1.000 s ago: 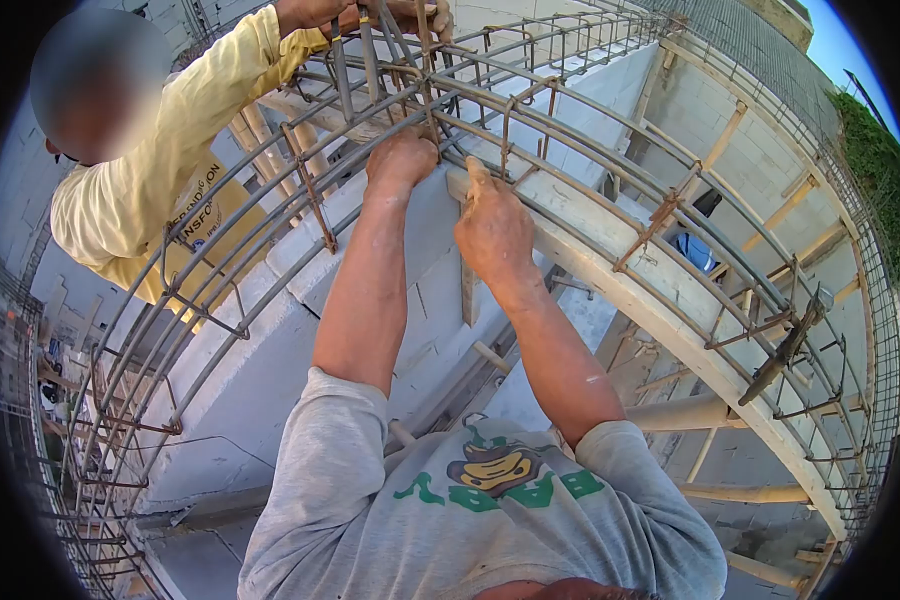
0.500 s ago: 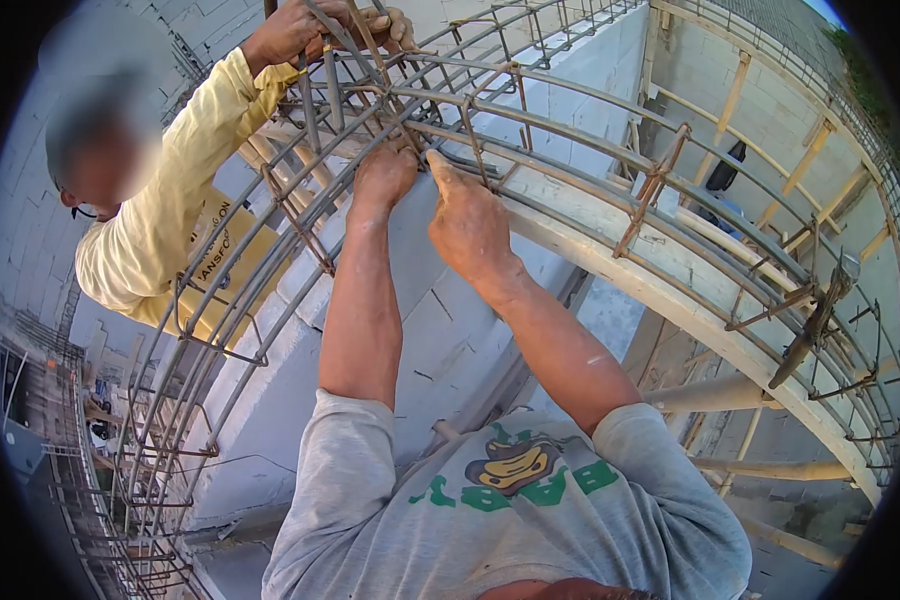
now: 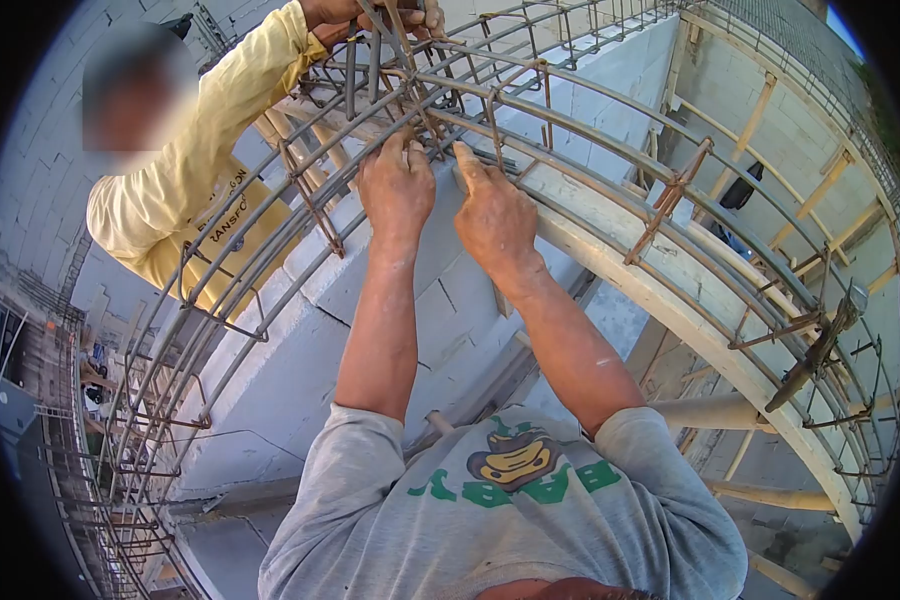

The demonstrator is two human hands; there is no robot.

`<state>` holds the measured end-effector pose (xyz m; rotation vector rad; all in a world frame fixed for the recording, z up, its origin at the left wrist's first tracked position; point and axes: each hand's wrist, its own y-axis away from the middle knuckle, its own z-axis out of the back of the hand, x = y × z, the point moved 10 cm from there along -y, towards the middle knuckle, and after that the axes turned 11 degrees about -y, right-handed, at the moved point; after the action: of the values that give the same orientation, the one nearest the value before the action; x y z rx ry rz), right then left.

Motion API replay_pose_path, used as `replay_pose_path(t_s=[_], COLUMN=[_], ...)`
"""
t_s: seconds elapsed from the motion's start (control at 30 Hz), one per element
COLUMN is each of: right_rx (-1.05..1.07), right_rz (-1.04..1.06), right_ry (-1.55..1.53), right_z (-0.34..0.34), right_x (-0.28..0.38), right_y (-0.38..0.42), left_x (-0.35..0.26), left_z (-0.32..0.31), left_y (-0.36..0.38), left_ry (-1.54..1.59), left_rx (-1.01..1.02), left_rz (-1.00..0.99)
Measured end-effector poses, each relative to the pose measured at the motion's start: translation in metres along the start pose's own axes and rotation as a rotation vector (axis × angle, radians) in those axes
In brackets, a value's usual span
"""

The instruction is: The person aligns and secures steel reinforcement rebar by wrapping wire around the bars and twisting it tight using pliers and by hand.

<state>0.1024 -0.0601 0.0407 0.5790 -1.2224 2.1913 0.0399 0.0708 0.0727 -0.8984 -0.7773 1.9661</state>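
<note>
My left hand (image 3: 398, 188) is raised to the underside of a rebar joint (image 3: 417, 88), its fingers bent at the lower bars. Whatever it pinches there is hidden. Just to its right, my right hand (image 3: 497, 212) has the index finger stretched up to the lower bar and the other fingers folded; I cannot make out anything in them. Long steel bars (image 3: 580, 108) with bent stirrups (image 3: 670, 195) form a curved cage above a pale block wall (image 3: 370, 290). Beyond the joint, a co-worker's hands (image 3: 355, 12) are at the upright bars.
The co-worker, in a yellow long-sleeved shirt (image 3: 185, 185), stands across the cage at left. A hammer (image 3: 818, 350) hangs on the cage at right. A curved concrete edge (image 3: 670, 300) runs below the bars, with wooden poles (image 3: 710, 412) underneath.
The view has shifted, so the cage sits a little higher and further right. My left hand has dropped slightly from the joint; my right index finger stays at the lower bar.
</note>
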Motion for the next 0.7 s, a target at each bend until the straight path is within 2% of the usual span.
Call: replay_pose_path(t_s=[0.03,0.13,0.23,0.27,0.37,0.47,0.6,0.7], right_rx=[-0.013,0.0,0.037,0.048,0.042,0.07,0.07,0.03], right_rz=[0.036,0.067,0.048,0.043,0.047,-0.012,-0.014,0.07], right_ry=[0.011,0.031,0.046,0.05,0.001,0.005,-0.052,-0.067], right_z=[0.001,0.003,0.007,0.007,0.006,0.007,0.012,0.013], right_x=[0.001,0.005,0.011,0.013,0.01,0.01,0.01,0.011], right_y=[0.001,0.001,0.0,0.0,-0.002,-0.002,-0.002,-0.002], left_x=[-0.005,-0.001,0.024,0.019,0.008,0.011,0.024,0.022], left_z=[0.015,0.028,-0.017,-0.019,-0.031,-0.059,-0.059,-0.048], left_y=[0.011,0.048,0.086,0.089,0.083,0.08,0.069,0.065], left_ry=[0.019,0.144,0.412,0.584,0.909,0.972,0.62,0.413], left_rx=[-0.117,0.057,0.417,0.502,0.5,0.416,0.249,0.171], left_rz=[-0.054,0.094,0.414,0.587,0.738,0.768,0.643,0.584])
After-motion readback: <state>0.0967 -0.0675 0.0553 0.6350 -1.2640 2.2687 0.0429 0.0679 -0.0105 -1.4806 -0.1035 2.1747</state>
